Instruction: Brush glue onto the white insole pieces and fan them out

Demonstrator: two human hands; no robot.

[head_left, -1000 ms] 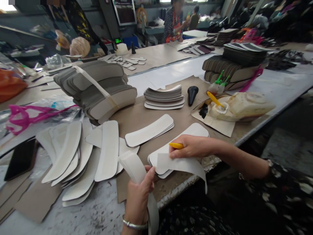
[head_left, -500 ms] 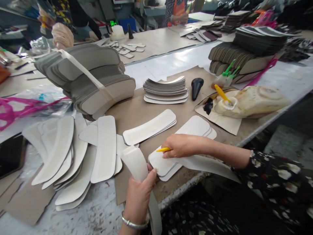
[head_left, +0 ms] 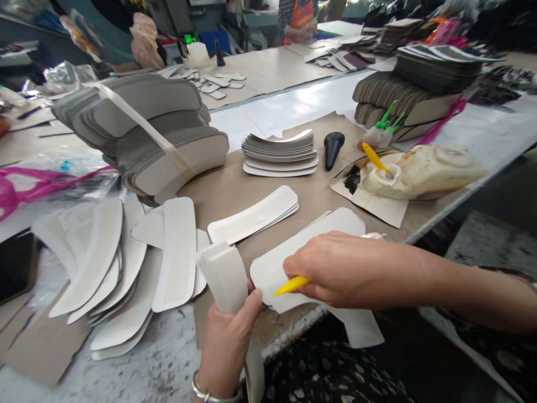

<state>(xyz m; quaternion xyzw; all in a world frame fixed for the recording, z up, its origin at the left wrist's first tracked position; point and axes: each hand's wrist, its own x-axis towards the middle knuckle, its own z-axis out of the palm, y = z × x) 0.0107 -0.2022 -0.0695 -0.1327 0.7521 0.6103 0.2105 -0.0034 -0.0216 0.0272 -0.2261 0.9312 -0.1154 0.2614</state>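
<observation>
My left hand (head_left: 229,338) is closed around a folded white strip (head_left: 226,274), whose loose tail hangs below the wrist. Its thumb tip reaches the left end of a curved white piece (head_left: 331,226) lying on brown board. Over that piece, my right hand (head_left: 323,268) is closed on a yellow pointed stick (head_left: 292,285), its tip towards the left hand; the rest of it is hidden in the fist. Another white strip (head_left: 363,327) shows beneath the right forearm and hangs past the table edge. Just behind lies a small stack of similar white pieces (head_left: 255,215).
White curved pieces (head_left: 90,252) fan out at left near a phone (head_left: 17,266). A banded grey stack (head_left: 168,123) stands behind them. At right lies a stained container (head_left: 436,170) with a yellow handle (head_left: 375,157) in its mouth. Co-workers stand across the table.
My right hand, with the yellow stick, has moved right and nearer to me, and the forearm has swung lower. The white strip under it hangs differently. My left hand keeps its hold.
</observation>
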